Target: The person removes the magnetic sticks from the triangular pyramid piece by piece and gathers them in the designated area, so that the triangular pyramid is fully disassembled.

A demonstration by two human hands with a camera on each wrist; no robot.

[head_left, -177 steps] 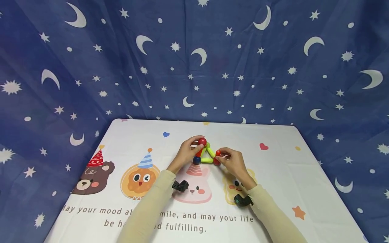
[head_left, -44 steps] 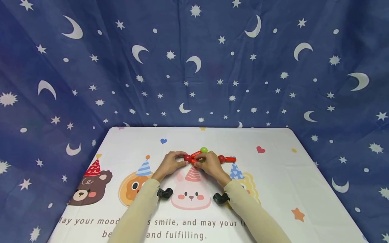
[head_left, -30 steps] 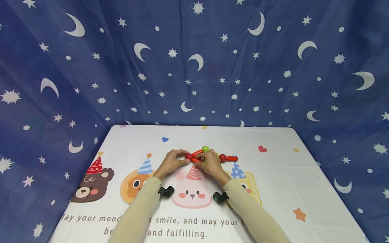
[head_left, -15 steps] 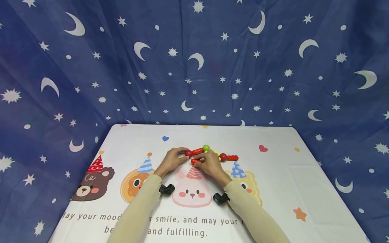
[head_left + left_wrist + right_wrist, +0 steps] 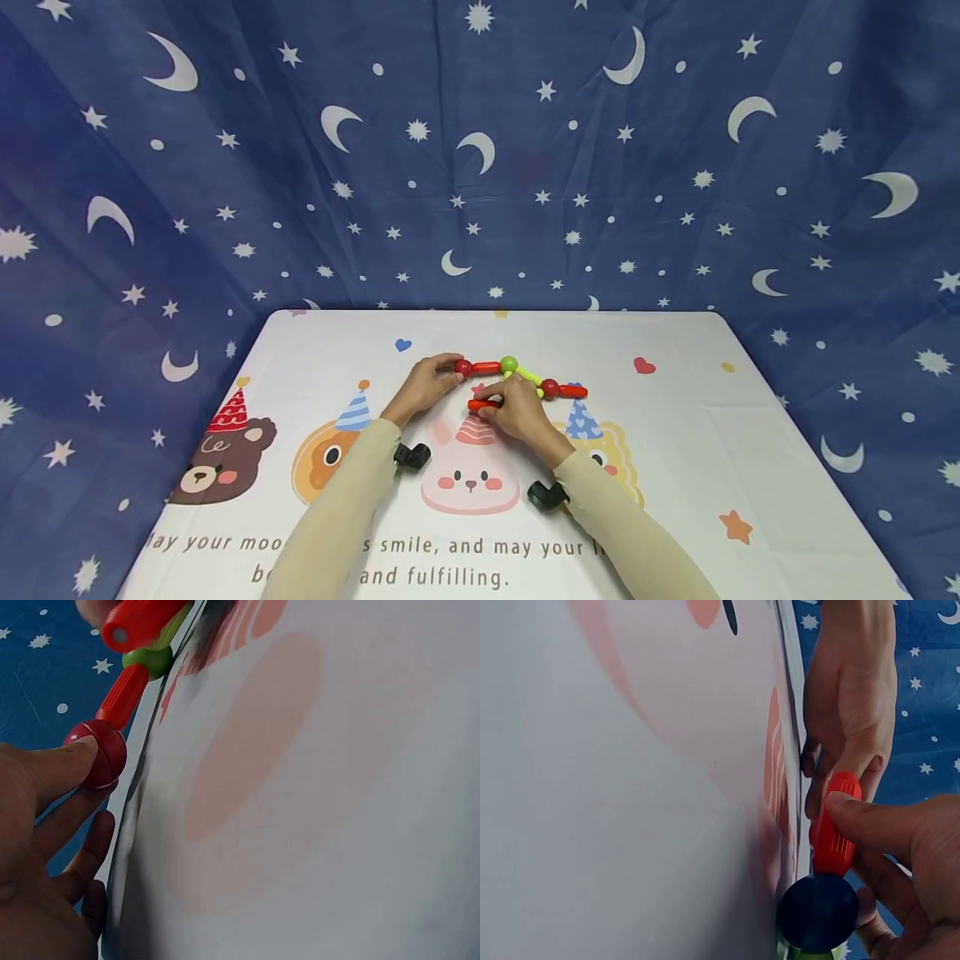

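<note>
In the head view my left hand (image 5: 426, 387) pinches a red ball (image 5: 462, 367) of a magnetic stick-and-ball toy. A red stick (image 5: 487, 367) joins that ball to a green ball (image 5: 509, 364). My right hand (image 5: 521, 410) grips another red stick (image 5: 483, 405), whose free end points left, apart from the red ball. The right wrist view shows a dark blue ball (image 5: 817, 913) at this stick's other end; in the head view the right hand hides it. Yellow-green sticks (image 5: 529, 377) run from the green ball to a second red ball (image 5: 550, 389).
One more red stick (image 5: 573, 392) sticks out rightward from the second red ball. Everything lies on a white tablecloth (image 5: 667, 442) printed with cartoon animals and text. A blue moon-and-star curtain (image 5: 480, 167) hangs behind the table.
Earlier both hands held upright-looking red sticks on the frame. Since then those sticks have been laid outward. In the last second the left hand's red ball moved away from the right hand's stick, opening a gap.
</note>
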